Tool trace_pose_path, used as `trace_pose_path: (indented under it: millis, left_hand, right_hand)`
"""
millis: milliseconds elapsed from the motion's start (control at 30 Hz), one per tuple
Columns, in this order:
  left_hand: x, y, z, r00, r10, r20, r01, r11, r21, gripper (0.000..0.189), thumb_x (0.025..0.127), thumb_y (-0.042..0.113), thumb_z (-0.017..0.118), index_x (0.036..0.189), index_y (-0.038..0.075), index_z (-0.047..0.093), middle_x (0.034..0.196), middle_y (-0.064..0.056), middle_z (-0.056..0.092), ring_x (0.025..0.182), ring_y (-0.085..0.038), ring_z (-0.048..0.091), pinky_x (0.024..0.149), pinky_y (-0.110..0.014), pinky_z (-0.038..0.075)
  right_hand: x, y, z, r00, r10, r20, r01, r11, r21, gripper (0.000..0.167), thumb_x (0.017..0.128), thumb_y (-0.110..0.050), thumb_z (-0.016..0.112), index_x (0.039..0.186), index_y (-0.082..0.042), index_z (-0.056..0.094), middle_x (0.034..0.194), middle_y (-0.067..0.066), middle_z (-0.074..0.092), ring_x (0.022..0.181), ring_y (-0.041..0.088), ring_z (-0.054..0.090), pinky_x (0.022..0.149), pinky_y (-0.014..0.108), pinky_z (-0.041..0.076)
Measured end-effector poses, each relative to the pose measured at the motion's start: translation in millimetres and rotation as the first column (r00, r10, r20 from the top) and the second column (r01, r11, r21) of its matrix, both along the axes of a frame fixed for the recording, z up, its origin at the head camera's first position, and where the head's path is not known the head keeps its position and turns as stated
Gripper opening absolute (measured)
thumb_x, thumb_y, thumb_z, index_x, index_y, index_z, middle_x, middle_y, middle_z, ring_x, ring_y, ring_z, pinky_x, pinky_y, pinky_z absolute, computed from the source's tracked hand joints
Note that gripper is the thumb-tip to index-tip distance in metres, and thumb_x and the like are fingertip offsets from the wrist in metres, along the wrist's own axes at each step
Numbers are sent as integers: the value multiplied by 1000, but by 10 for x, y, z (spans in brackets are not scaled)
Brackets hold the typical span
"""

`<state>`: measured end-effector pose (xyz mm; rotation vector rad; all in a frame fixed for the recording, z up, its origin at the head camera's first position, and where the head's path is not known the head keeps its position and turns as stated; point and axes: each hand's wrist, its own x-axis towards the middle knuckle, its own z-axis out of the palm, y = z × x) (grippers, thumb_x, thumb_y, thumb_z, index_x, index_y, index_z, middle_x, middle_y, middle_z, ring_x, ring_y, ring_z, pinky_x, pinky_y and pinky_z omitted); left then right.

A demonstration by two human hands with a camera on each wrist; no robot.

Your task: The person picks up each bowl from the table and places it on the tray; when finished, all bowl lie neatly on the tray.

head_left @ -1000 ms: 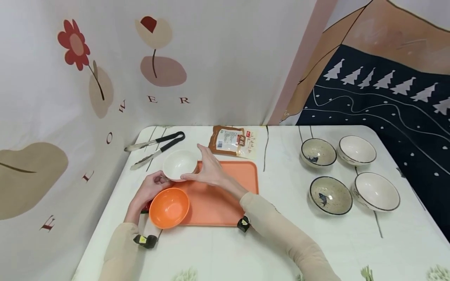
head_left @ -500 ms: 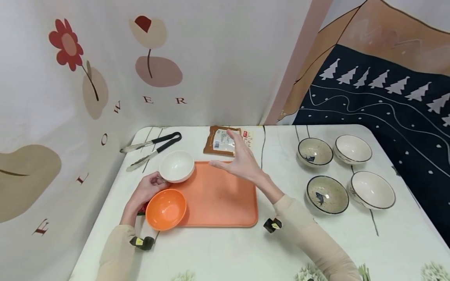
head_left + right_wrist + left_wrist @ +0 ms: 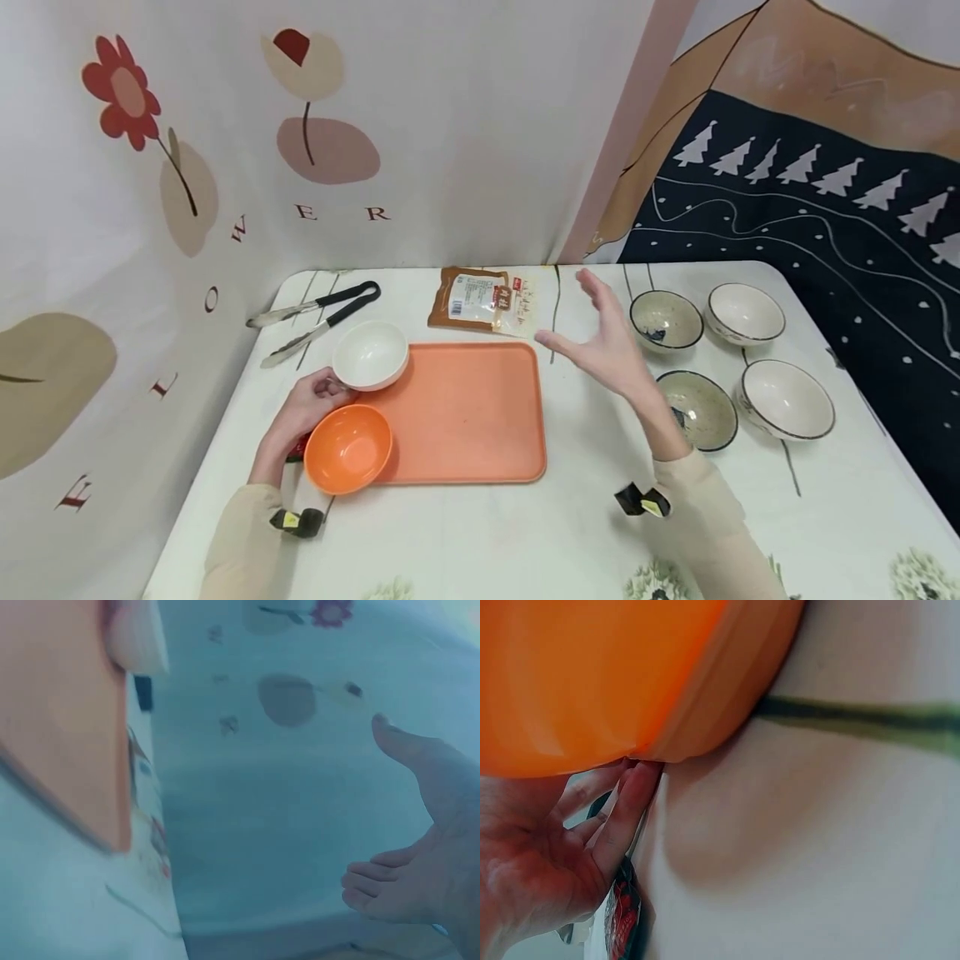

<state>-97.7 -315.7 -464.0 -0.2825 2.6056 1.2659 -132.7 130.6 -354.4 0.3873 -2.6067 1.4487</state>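
My left hand rests at the left side of a small white bowl and an orange bowl. Both bowls sit at the left end of an orange tray. In the left wrist view, the fingers bend loosely and their tips vanish behind the orange bowl, so whether they pinch anything is hidden. My right hand is raised over the table, right of the tray, thumb and fingers spread with nothing between them. The right wrist view shows that hand with its thumb apart from the fingers.
Black-handled tongs lie at the back left, and a brown-and-clear food packet lies behind the tray. Two speckled bowls and two cream bowls stand at the right. A red packet shows under the left wrist.
My right hand has let go of the white bowl and moved right, past the tray toward the speckled bowls. My left hand stays beside the white bowl.
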Motion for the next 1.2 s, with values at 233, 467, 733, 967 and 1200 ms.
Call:
trace_pose_path:
  millis: [233, 467, 733, 967, 1200]
  left_hand:
    - [30, -29, 15, 1000, -6, -25, 6, 1000, -10, 36, 96, 32, 69, 116, 2, 61, 98, -10, 66, 84, -18, 61, 75, -27, 49]
    - [14, -17, 34, 1000, -11, -27, 11, 1000, -25, 36, 96, 30, 70, 116, 2, 61, 99, -10, 67, 84, -18, 61, 76, -27, 49]
    - [2, -7, 22, 999, -14, -33, 13, 1000, -26, 37, 96, 32, 69, 118, 2, 61, 98, -10, 66, 85, -18, 60, 77, -27, 48]
    - [10, 1, 22, 1000, -9, -24, 8, 1000, -18, 39, 96, 33, 70, 118, 3, 61, 99, -10, 66, 85, -18, 61, 78, -28, 48]
    - [14, 1, -5, 1000, -7, -12, 8, 1000, 7, 38, 96, 32, 69, 120, 3, 61, 100, -9, 66, 85, -18, 60, 77, -27, 49]
  right_hand:
    - [159, 420, -21, 996, -86, 27, 87, 996, -36, 100, 82, -27, 85, 159, -6, 25, 163, 14, 34, 151, 35, 30, 121, 53, 26]
    - [313, 731, -83, 985, -158, 66, 161, 986, -43, 101, 83, -28, 84, 160, -7, 22, 163, 15, 31, 152, 38, 27, 122, 54, 23]
    - [461, 1004, -241, 968, -233, 96, 236, 971, -29, 101, 84, -29, 83, 160, -4, 20, 164, 15, 30, 151, 40, 27, 123, 52, 21]
    - [611, 1200, -398, 951, -293, 96, 295, 955, -3, 102, 84, -25, 83, 161, -6, 18, 164, 19, 27, 150, 44, 27, 122, 53, 21]
    - [770, 1355, -586, 950, -272, 154, 273, 962, 19, 108, 84, -23, 83, 162, -6, 10, 165, 26, 20, 151, 50, 19, 120, 61, 18]
